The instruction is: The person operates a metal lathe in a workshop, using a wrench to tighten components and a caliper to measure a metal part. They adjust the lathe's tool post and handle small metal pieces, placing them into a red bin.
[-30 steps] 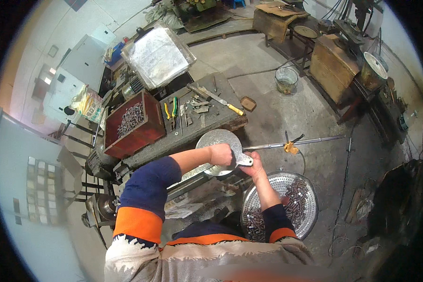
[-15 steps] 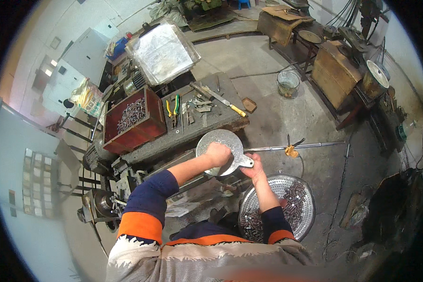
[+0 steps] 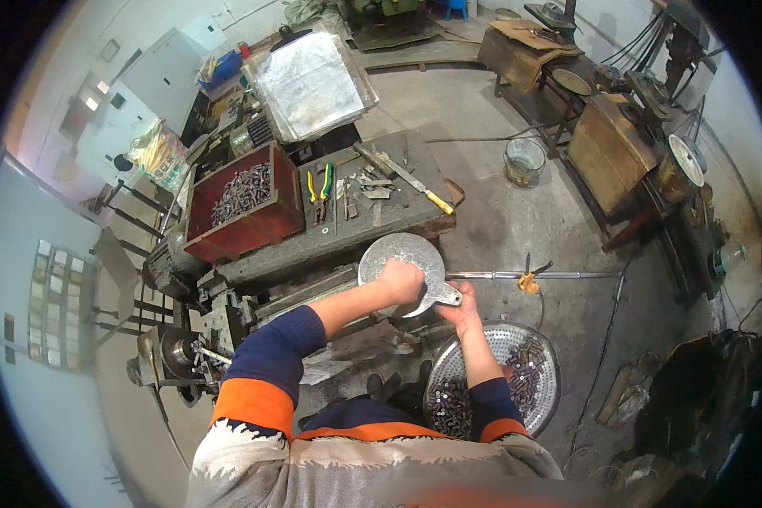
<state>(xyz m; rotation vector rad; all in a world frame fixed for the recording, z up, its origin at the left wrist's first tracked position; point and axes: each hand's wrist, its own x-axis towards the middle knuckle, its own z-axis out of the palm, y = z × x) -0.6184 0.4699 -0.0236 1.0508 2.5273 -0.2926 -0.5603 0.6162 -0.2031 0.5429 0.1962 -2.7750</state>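
A shallow round grey metal pan (image 3: 427,258) with a short handle, holed at its end, is held out in front of my body. My right hand (image 3: 461,311) grips it by the handle. Over the pan's middle, my left hand (image 3: 400,281) is closed with the knuckles up; whatever its fingers hold is hidden beneath them. Below my right forearm sits a wide perforated metal basin (image 3: 491,337) with many small dark cylindrical metal pieces (image 3: 527,372) in it.
Ahead is a heavy workbench (image 3: 347,240) bearing a red box (image 3: 245,241) of small metal pieces, pliers (image 3: 320,193) and a yellow-handled file (image 3: 427,195). A glass-like bucket (image 3: 525,161) stands on the floor. A metal rod (image 3: 533,275) runs right of the pan.
The view has shifted slightly, so the bench and floor things appear a little displaced. My left hand has moved slightly over the pan; my right still grips the handle.
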